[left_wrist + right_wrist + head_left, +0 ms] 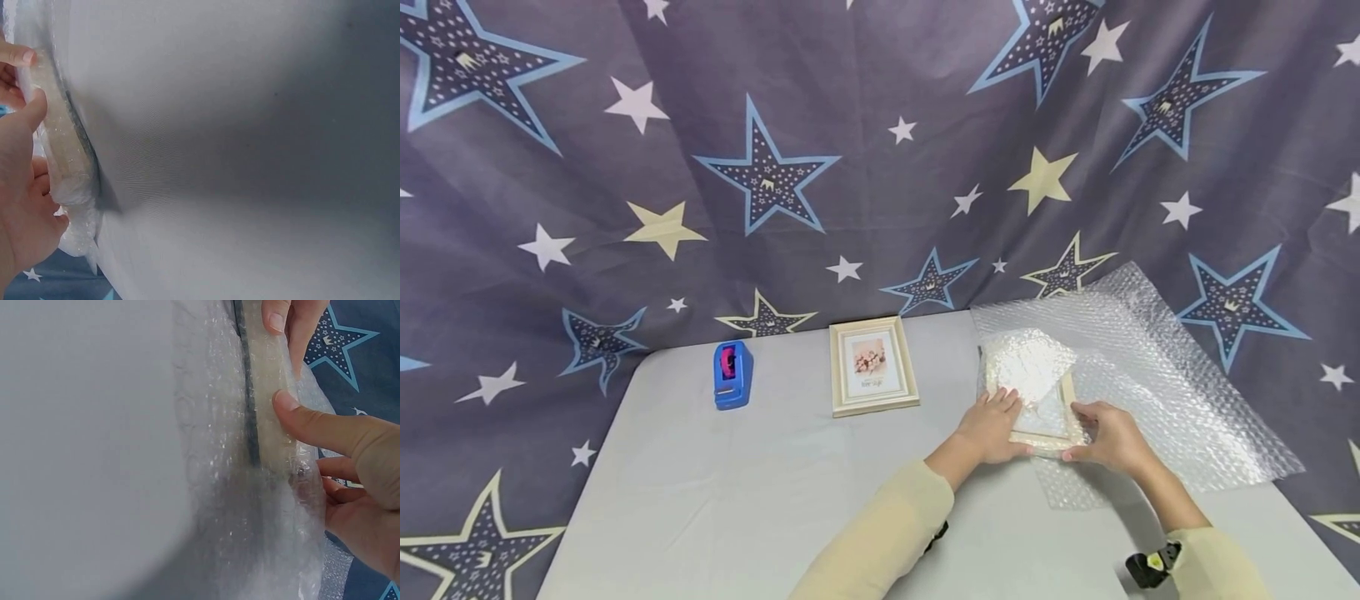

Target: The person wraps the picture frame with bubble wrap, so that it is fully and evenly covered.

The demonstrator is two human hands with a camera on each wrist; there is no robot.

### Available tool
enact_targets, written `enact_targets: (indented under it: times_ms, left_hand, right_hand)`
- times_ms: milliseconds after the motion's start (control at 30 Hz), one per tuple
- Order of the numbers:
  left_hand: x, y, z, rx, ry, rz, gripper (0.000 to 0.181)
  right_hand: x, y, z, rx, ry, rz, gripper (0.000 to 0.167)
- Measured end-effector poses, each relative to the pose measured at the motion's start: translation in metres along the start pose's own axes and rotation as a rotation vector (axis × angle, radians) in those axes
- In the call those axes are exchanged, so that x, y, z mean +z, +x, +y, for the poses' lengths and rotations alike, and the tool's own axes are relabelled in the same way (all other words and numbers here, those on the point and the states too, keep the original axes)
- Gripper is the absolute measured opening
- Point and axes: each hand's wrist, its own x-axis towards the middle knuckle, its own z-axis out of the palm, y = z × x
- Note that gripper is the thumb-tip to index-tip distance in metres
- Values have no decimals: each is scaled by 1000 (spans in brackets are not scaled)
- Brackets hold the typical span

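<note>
A hand could pass over the left front of the table (685, 508) and between the tape dispenser (733, 377) and the picture frame (874, 405). The curtain (850, 100) bars the back. On the right, bubble wrap (1180, 400) overhangs the edge, and 2 hands, left hand (991, 429) and right hand (1112, 437), flank the wrapped frame (1041, 438).
</note>
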Motion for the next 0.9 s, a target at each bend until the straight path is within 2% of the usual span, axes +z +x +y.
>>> enact_targets:
  times_ms: [233, 500, 767, 900]
  left_hand:
    - [0, -1, -1, 1, 8, -13, 80]
    - [-1, 4, 2, 11, 31, -3, 79]
    - [-1, 2, 1, 4, 45, 7, 80]
    - [1, 1, -1, 4, 36, 7, 80]
  right_hand:
    - [3, 2, 0, -11, -7, -4, 89]
    - [-5, 2, 6, -52, -40, 11, 88]
    - [-7, -5, 8, -67, 42, 35, 86]
    - [-14, -7, 14, -60, 91, 53, 83]
